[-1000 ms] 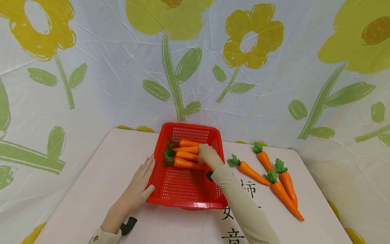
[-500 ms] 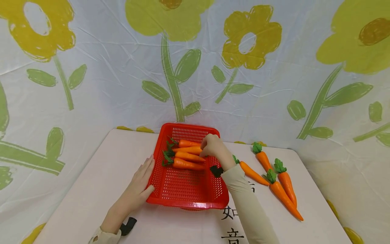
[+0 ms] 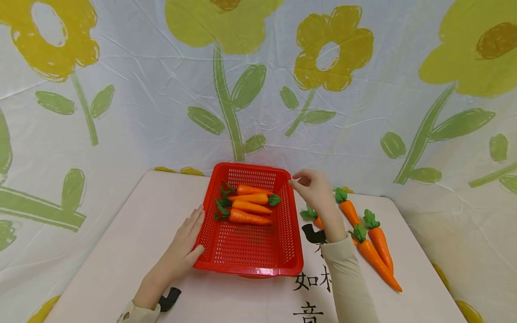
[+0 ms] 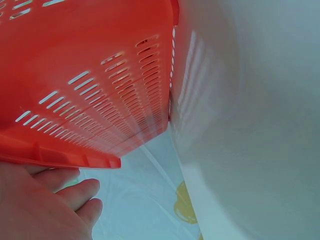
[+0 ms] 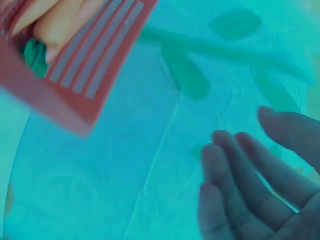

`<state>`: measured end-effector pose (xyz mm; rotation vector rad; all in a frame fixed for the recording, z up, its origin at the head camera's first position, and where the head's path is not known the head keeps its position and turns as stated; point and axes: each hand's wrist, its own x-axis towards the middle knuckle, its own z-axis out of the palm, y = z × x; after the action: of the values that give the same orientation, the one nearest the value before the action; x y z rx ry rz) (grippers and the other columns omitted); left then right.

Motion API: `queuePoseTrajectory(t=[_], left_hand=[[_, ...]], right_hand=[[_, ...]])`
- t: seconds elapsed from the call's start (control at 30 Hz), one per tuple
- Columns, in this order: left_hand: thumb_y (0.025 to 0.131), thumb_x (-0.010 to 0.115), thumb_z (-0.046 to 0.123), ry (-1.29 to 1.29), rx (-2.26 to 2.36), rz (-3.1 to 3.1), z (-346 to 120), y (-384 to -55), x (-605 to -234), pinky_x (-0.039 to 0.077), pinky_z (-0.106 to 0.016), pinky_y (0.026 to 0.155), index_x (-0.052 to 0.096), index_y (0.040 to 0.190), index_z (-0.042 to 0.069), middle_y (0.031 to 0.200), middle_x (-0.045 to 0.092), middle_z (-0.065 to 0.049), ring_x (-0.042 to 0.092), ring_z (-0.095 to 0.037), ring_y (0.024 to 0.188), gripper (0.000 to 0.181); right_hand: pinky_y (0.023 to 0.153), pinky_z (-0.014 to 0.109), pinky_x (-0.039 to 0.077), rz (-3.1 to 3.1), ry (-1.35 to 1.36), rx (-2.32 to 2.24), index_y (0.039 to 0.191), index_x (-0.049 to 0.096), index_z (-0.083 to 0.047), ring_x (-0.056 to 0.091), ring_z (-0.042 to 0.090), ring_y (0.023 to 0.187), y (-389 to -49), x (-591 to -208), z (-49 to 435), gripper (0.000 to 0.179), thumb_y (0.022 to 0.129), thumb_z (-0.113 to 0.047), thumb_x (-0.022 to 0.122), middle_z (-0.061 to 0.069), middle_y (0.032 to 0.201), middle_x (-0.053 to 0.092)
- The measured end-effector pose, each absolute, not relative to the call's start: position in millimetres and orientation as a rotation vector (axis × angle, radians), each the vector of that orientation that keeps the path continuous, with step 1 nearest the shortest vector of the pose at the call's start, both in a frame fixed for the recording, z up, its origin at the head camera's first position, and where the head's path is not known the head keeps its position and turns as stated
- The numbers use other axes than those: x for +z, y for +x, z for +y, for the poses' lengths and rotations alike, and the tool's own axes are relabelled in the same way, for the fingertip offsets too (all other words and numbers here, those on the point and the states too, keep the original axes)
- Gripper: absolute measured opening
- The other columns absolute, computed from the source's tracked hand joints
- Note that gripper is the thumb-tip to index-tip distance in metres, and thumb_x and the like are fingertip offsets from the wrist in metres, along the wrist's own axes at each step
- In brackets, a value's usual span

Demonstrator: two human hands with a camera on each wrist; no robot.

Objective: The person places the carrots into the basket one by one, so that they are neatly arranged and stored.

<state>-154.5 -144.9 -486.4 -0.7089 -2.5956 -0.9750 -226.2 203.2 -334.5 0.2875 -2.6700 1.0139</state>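
A red plastic basket [image 3: 250, 246] stands on the table with several orange carrots [image 3: 250, 218] lying across its far half. One carrot [image 3: 252, 198] in there has its green top toward the right, while the others have theirs at the left. My left hand [image 3: 183, 244] rests along the basket's left rim with extended fingers; the left wrist view has the fingertips [image 4: 80, 194] against the rim. Just outside the right rim, in the air, is my right hand [image 3: 317, 190], with loosely bent fingers and nothing held. It partly hides a carrot [image 3: 318, 222] on the table.
Several more carrots [image 3: 377, 262] lie on the table at the right, a few of them touching or overlapping. Black characters [image 3: 308, 281] are printed on the pale tabletop [image 3: 238, 300]. A flowered cloth [image 3: 161, 103] hangs behind the table and at its sides.
My right hand has let go of a carrot inside the basket, then risen and moved right past the rim. The green-topped end of that carrot now shows. My left hand stays put.
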Motion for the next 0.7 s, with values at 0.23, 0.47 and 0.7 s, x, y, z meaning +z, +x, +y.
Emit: queuePoseTrajectory(t=[0.23,0.47,0.7], left_hand=[[0.082,0.051,0.006,-0.718,-0.978,-2.588,-145,-155,-487,0.01,-0.043,0.121,0.02,0.155,-0.004,0.164,0.016,-0.016,0.018,-0.037,0.148,0.08],[0.082,0.051,0.006,-0.714,-0.982,-2.596,-146,-155,-487,0.008,-0.041,0.121,0.02,0.156,-0.004,0.164,0.016,-0.015,0.017,-0.038,0.149,0.081],[0.082,0.051,0.006,-0.715,-0.979,-2.59,-146,-155,-487,0.009,-0.043,0.121,0.02,0.156,-0.004,0.164,0.015,-0.015,0.017,-0.037,0.149,0.081]], right_hand=[[0.068,0.02,0.052,-2.457,0.218,1.054,0.102,0.074,-0.003,0.066,0.018,0.075,-212,-345,254,0.019,0.092,-0.019,0.07,0.012,0.089,0.073],[0.071,0.015,0.048,-2.285,0.136,1.133,0.099,0.076,-0.005,0.062,0.005,0.077,-201,-368,298,0.015,0.091,-0.016,0.071,0.008,0.091,0.073],[0.074,0.008,0.046,-2.3,-0.053,1.091,0.102,0.075,0.0,0.059,-0.004,0.079,-189,-395,326,0.016,0.09,-0.01,0.071,0.01,0.098,0.073]])
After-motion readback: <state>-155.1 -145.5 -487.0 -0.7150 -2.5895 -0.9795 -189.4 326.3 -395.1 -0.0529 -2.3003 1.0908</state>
